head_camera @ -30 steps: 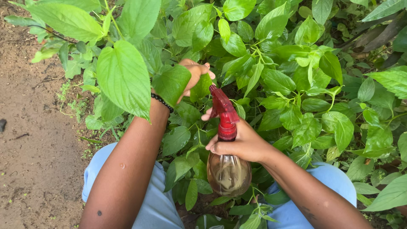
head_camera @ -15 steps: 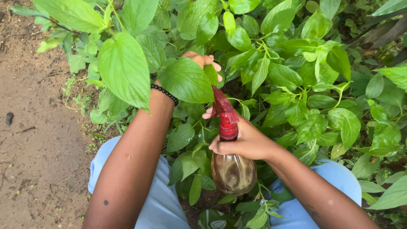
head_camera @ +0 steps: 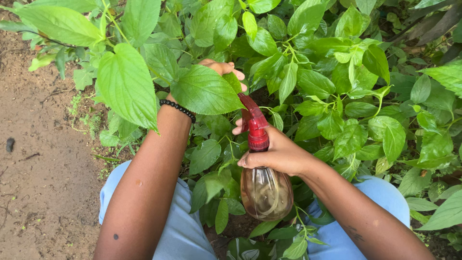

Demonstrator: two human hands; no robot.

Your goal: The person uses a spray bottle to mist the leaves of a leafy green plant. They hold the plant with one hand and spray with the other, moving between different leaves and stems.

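Outdoors, bare brown soil [head_camera: 43, 144] on the left, dense green leafy plants [head_camera: 346, 86] filling the rest. We crouch over them, light blue trousers [head_camera: 178, 226] showing below. Our right hand [head_camera: 279, 155] is clamped around the neck of a spray bottle [head_camera: 265, 192] with a clear, brownish body and red trigger head [head_camera: 253, 124], index finger on the trigger, nozzle pointing into the foliage. Our left hand [head_camera: 222, 71], black bead bracelet [head_camera: 178, 109] on its wrist, grips a broad leaf [head_camera: 204, 91] just beside the nozzle.
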